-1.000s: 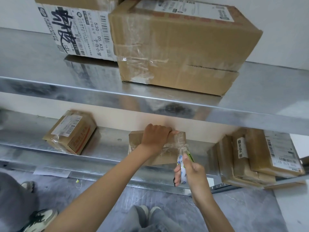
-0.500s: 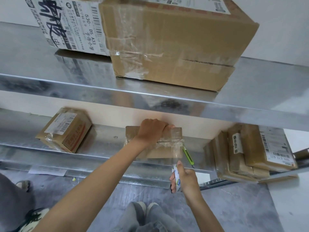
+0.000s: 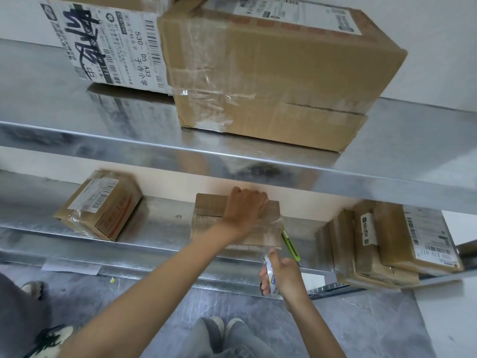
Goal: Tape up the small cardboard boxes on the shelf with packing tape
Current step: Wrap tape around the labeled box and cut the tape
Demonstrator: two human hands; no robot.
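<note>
A steel shelving unit fills the view, its upper shelf (image 3: 103,140) running across the middle and its lower shelf (image 3: 160,228) below it. On the upper shelf stands a large cardboard box (image 3: 296,81) with wrinkled clear tape on its left end, touching a labelled carton (image 3: 103,47) marked with black handwriting to its left. On the lower shelf, at the right end, a stack of parcels (image 3: 382,244) leans together, printed labels facing up. At the left end lies a taped parcel (image 3: 100,205), turned at an angle, well apart from the others.

Between them, in the middle of the lower shelf, sits the small cardboard box (image 3: 209,215), lying flat with shiny clear tape over its right part. The left hand (image 3: 244,211) lies on top of it, fingers bent over the far top edge and gripping it. Just in front of the box's right corner, the right hand (image 3: 286,275) is closed around a roll of packing tape (image 3: 269,276), thumb up along it. A green utility knife (image 3: 291,245) lies on the shelf just beside the box's right side, between box and right hand. Below, grey shoes (image 3: 222,329) stand on the grey floor (image 3: 361,319)
</note>
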